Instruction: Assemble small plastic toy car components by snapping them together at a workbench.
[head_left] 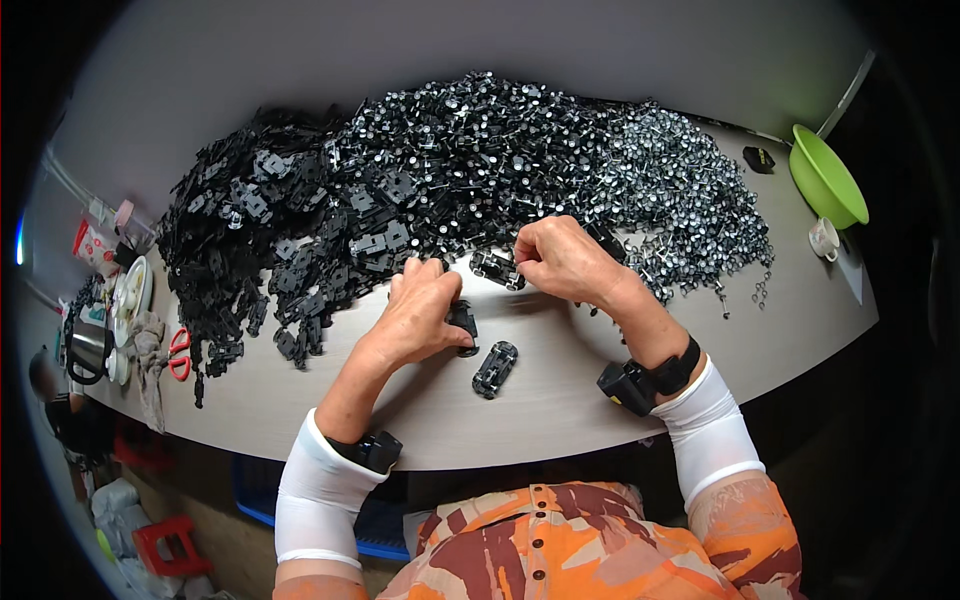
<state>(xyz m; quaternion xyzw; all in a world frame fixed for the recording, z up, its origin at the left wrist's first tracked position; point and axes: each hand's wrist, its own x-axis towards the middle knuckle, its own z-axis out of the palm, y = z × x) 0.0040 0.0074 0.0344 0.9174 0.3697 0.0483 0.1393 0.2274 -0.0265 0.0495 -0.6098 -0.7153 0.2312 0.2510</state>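
My left hand is curled over a black plastic toy car chassis, its thumb at the near end and the fingers partly hiding it. My right hand has thumb and forefinger pinched on the end of a second chassis, one with wheels, just in front of the heap. Closer to me lies a third wheeled chassis on the table, apart from both hands.
Black chassis parts are heaped at the left, and small silver-and-black wheel pieces at the right. A green basin and a cup stand far right. Red scissors, a cloth and a kettle are at the left.
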